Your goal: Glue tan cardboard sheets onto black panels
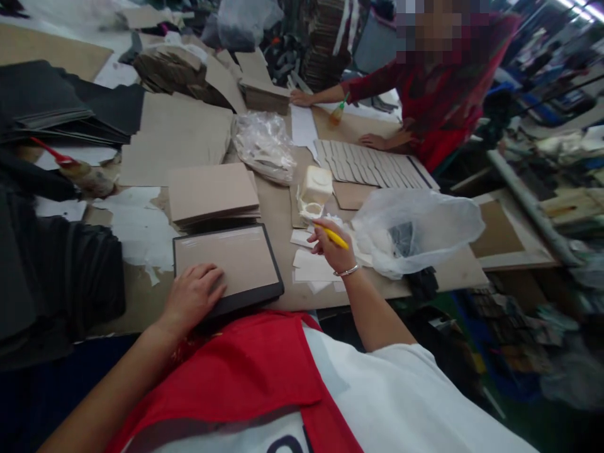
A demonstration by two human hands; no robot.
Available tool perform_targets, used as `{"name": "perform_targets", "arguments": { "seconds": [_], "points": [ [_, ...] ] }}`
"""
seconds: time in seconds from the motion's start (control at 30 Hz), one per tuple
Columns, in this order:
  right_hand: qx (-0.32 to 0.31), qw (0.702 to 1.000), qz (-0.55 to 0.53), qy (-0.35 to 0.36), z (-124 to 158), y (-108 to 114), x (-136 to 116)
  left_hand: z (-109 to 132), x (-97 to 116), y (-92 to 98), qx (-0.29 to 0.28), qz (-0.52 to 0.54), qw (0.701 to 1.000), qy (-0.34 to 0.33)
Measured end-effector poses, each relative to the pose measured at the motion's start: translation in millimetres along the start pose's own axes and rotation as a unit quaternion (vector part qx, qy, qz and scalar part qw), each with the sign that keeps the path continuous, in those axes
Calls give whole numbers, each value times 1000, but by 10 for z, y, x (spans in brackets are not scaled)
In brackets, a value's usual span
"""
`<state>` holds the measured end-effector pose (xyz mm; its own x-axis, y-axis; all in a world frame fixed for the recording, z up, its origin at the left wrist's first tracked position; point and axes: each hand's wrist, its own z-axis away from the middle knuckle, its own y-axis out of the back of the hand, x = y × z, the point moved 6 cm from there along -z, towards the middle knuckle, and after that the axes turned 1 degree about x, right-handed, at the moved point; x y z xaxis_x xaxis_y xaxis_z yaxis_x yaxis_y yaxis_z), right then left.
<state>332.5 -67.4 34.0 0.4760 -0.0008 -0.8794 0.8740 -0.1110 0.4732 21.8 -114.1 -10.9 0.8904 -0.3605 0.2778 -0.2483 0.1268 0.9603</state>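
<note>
Right hand (pixel 336 253), centre of frame: fingers closed around a yellow tool (pixel 336 237); working tip too small to make out, near a cream-coloured container (pixel 317 182). Left hand (pixel 195 290), lower left of centre: palm down, fingers slightly apart, unclenched, resting on a dark-edged brown panel (pixel 243 259). Panel lies left of centre, just below a stack of brown boards (pixel 212 192). Right of centre: translucent plastic bag (pixel 438 220). Upper right: co-worker's hand (pixel 374 141) beside overlapping grey pieces (pixel 370 165).

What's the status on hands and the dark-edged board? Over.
Left hand resting on dark-edged board. Right hand holding yellow tool near pale container. Left hand covers board's near-left corner.
</note>
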Motion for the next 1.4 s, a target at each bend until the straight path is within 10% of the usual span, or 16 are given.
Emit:
{"name": "perform_targets", "arguments": {
  "seconds": [0.23, 0.4, 0.6, 0.8, 1.03, 1.27, 1.4],
  "points": [
    [-83, 927, 353, 98, 794, -289, 1094, -33, 30, -1, -8, -26, 999, -19],
    [-82, 913, 389, 91, 947, -419, 1459, -34, 34, -10, -15, -14, 1000, -7],
    [-26, 935, 344, 82, 823, -293, 1409, -13, 37, 21, -33, -5, 999, -15],
    [57, 972, 203, 103, 646, -151, 706, -219, 402, 232, 69, 149, 986, -1],
    [-51, 975, 101, 191, 430, -450, -270, -684, 941, 124, -8, 498, 867, 8],
    [-81, 969, 139, 189, 251, -807, -269, -265, -11, 75, 118, 698, 644, 290],
    [-58, 979, 134, 142, 40, -957, -166, -9, -452, 14, 146, 658, 651, 349]
  ]
}}
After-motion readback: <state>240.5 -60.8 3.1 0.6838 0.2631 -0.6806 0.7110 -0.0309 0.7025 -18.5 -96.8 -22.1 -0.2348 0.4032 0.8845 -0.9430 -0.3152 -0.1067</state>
